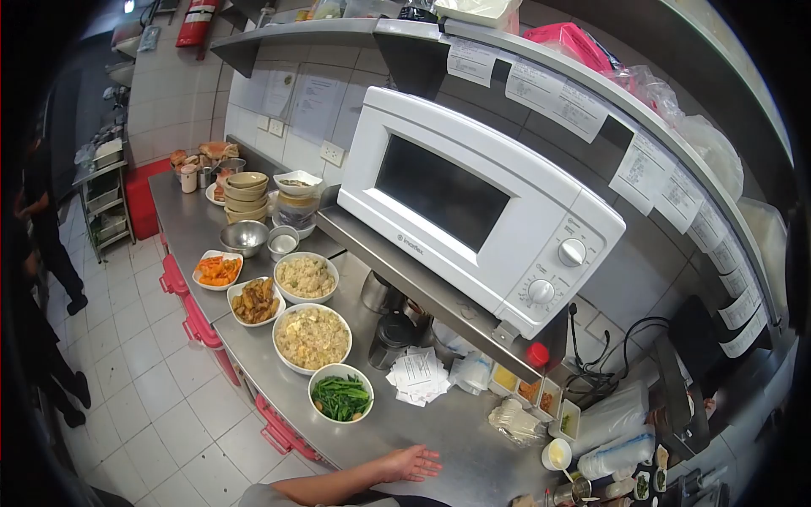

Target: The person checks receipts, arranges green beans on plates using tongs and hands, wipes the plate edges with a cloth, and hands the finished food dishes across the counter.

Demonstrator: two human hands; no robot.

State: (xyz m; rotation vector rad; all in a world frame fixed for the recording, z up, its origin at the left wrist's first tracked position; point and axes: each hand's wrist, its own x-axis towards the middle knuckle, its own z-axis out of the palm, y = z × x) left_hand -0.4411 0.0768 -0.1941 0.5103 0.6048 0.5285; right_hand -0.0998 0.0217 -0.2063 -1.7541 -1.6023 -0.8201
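My left hand [410, 463] is over the front edge of the steel counter [460, 422], palm up, fingers spread, holding nothing. Nearest to it stands a white bowl of green vegetables [340, 397]. Beyond that are two bowls of fried rice, one [312, 338] larger in view and one [306, 277] farther back. A dish of browned pieces [256, 302] and a dish of orange food [217, 270] sit to their left. My right hand does not show.
A white microwave [473, 211] rests on a raised shelf. Paper slips [419, 375] lie beside a dark lidded container [393, 338]. Stacked bowls [246, 196] stand farther back. People in dark clothes [52, 228] stand at the far left. Sauce tubs [530, 389] line the right side.
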